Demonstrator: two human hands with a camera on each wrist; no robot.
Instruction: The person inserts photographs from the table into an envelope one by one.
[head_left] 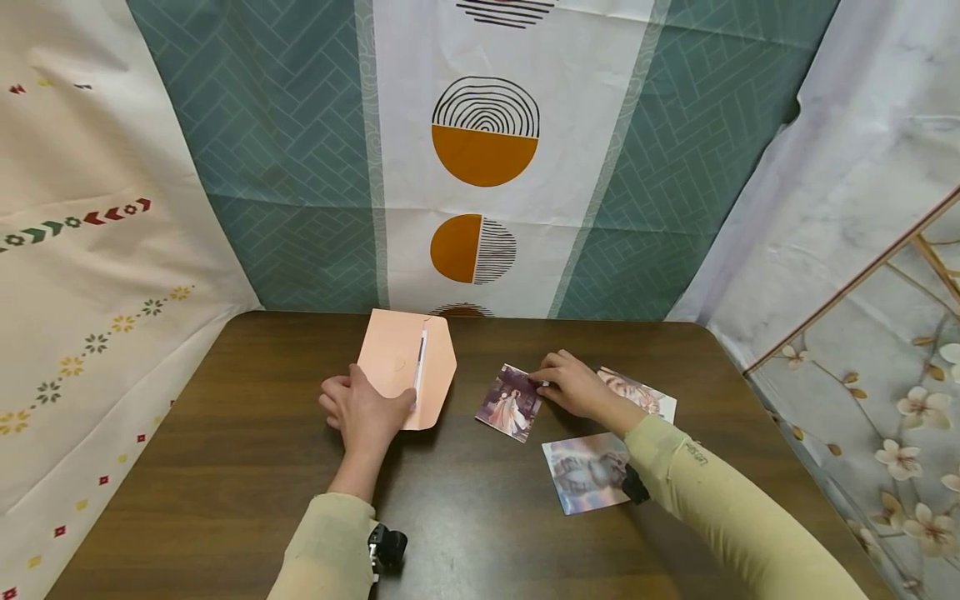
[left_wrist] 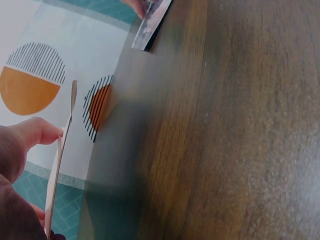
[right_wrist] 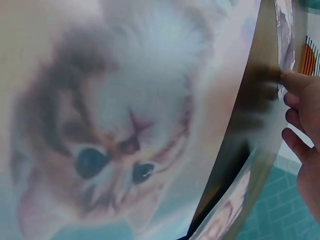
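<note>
My left hand (head_left: pixel 366 410) grips a peach-pink envelope (head_left: pixel 392 343) by its near edge, thumb on top and fingers beneath. The flap lies unfolded to the right, and a white-and-dark strip shows at the opening. In the left wrist view the envelope (left_wrist: pixel 54 185) is seen edge-on, raised off the table. My right hand (head_left: pixel 576 383) pinches a small picture card (head_left: pixel 508 407) with dressed figures on a purple background, at its upper right corner. Below that hand lies a kitten picture card (head_left: pixel 581 473), partly under the right forearm; it fills much of the right wrist view.
Another picture card (head_left: pixel 648 398) with orange-brown striped markings lies right of my right hand, partly covered by it. The dark wooden table (head_left: pixel 225 467) ends at a patterned curtain (head_left: pixel 300 167) behind. Each wrist carries a black camera (head_left: pixel 387 546).
</note>
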